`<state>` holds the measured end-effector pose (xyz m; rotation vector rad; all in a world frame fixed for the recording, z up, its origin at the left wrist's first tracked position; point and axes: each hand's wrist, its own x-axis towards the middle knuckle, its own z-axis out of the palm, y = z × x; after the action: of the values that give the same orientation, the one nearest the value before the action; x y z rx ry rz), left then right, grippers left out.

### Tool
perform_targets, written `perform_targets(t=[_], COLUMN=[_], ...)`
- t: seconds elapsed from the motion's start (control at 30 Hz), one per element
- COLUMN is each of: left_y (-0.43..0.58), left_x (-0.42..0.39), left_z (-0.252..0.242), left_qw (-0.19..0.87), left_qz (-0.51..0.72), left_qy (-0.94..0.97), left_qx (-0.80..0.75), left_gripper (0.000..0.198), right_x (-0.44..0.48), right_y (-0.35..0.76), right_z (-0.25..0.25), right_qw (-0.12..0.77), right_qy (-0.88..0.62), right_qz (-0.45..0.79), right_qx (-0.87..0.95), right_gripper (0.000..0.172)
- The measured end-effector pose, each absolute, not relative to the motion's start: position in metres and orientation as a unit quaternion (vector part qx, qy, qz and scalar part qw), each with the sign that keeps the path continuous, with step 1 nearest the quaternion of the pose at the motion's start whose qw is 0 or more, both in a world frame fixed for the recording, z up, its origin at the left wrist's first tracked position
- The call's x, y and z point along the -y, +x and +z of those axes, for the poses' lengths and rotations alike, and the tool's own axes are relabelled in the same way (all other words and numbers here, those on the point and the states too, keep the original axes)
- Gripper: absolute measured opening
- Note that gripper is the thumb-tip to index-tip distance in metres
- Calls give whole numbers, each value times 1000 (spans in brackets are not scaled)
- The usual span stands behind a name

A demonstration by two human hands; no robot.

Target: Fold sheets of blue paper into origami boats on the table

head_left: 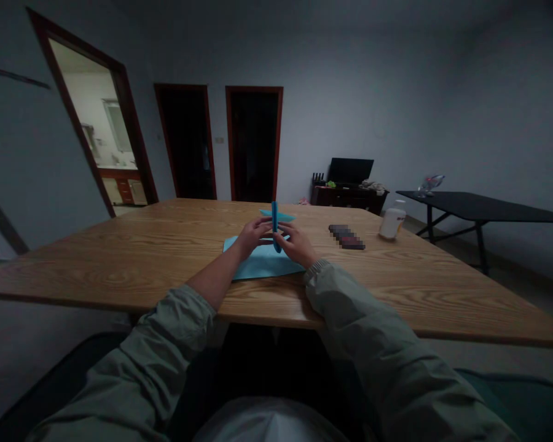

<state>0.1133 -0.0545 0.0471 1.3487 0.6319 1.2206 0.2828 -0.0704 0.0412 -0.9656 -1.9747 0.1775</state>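
A narrow piece of folded blue paper (275,227) stands upright, edge toward me, above the wooden table. My left hand (253,237) presses its fingertips against the left side of it. From the other side my right hand (297,243) pinches the same paper, fingers bent around its lower part. Beneath both hands lies a flat light-blue sheet (262,265), partly covered by them. Just behind them, another blue folded paper shape (286,217) rests on the table, its middle hidden by the held piece.
On the wooden table (175,245), a dark pixelated object (347,237) lies to the right, with a white bottle (392,221) beyond it. Further right stands a black table (479,205). A dark screen (350,170) sits on a low cabinet (350,196) by the back wall.
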Motion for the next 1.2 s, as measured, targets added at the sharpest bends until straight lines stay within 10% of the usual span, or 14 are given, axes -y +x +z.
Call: perform_targets(t=[0.57, 0.83, 1.03, 1.2], left_y=[110, 109, 108, 106], left_x=[48, 46, 32, 35], left_z=[42, 40, 31, 38], left_qw=[482, 433, 256, 83], left_qz=[525, 524, 572, 558], left_qy=[635, 660, 708, 729], left_qx=[-296, -321, -326, -388], left_gripper=[57, 50, 40, 20], right_x=[64, 59, 56, 55], right_y=[287, 290, 297, 296], right_z=[42, 41, 41, 41], right_qw=[530, 584, 533, 509], right_qy=[-350, -370, -464, -496], right_qz=[310, 284, 83, 0], right_qx=[708, 665, 703, 704], right_gripper=[42, 86, 29, 20])
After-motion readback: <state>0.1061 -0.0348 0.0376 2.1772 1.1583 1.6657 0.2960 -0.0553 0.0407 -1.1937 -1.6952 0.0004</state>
